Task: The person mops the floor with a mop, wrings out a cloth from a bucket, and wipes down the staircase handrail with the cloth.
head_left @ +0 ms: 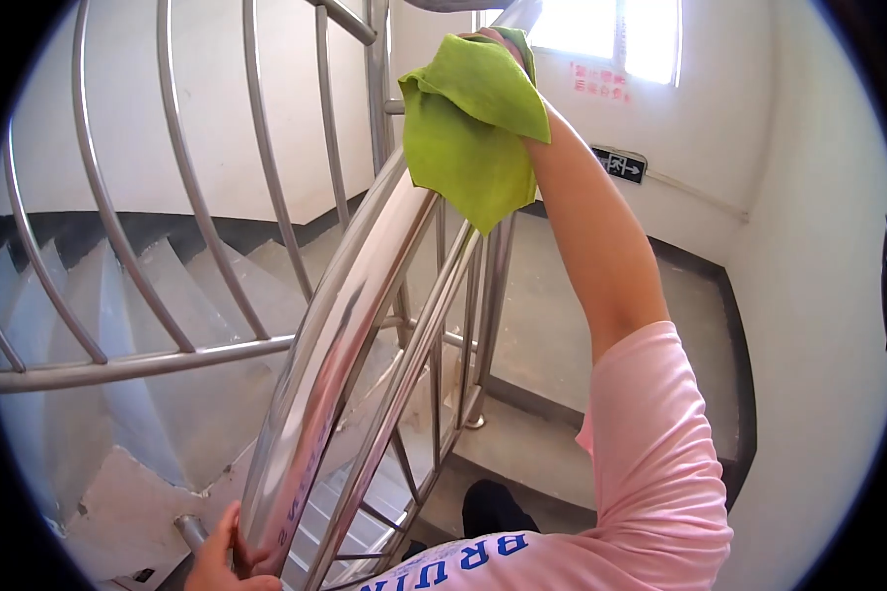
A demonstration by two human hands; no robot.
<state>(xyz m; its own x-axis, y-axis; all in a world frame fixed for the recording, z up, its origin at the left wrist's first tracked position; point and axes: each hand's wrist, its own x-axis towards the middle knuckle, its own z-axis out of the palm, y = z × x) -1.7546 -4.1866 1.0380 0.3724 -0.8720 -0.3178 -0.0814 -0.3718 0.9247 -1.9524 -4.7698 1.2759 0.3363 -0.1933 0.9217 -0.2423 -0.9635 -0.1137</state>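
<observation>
A green cloth (473, 133) hangs draped over the upper part of the shiny metal handrail (350, 325). My right hand (503, 44), at the end of my outstretched arm, is on the cloth and the rail; the cloth covers most of its fingers. At the lower left, my left hand (229, 557) rests against the lower part of the handrail, its thumb and a finger apart on either side of the rail's edge. Part of that hand is cut off by the bottom of the view.
Metal balusters (182, 177) stand at the left, with stairs (158, 325) behind them. Steps (522, 443) and a landing (552, 305) lie right of the railing. An exit sign (619, 164) and a window (581, 25) are on the far wall.
</observation>
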